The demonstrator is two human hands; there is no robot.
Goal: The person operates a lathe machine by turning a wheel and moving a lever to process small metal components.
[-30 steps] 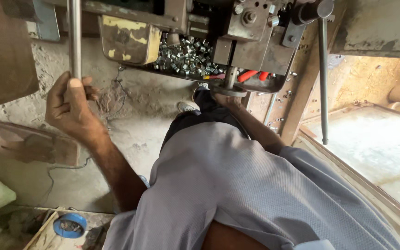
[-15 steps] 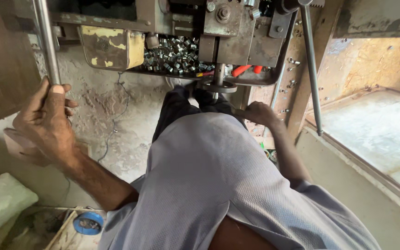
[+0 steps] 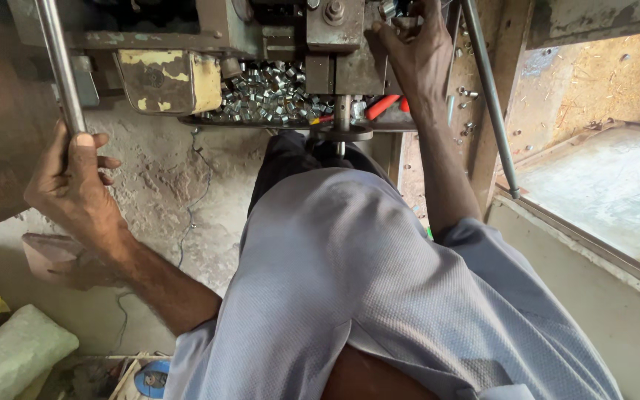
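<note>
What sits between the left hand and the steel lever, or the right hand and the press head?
Nothing visible. The left hand is wrapped around the steel lever; the right hand rests directly on the press head.

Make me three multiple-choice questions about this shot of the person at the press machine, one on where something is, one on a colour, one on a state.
1. Where does the pile of small shiny metal pieces lie?
A. on the machine's tray, between the two hands
B. on the floor by the green bag
C. in the left hand

2. What colour is the shirt?
A. bright red
B. pale grey-blue
C. black

3. What is the left hand doing?
A. lying open on the floor
B. closed around the metal lever rod
C. holding a hammer

Answers: 1 A, the pieces sit heaped on the tray under the press head. 2 B, the cloth is pale grey-blue all over. 3 B, its fingers wrap the rod, while the right hand reaches up on the machine.
</note>
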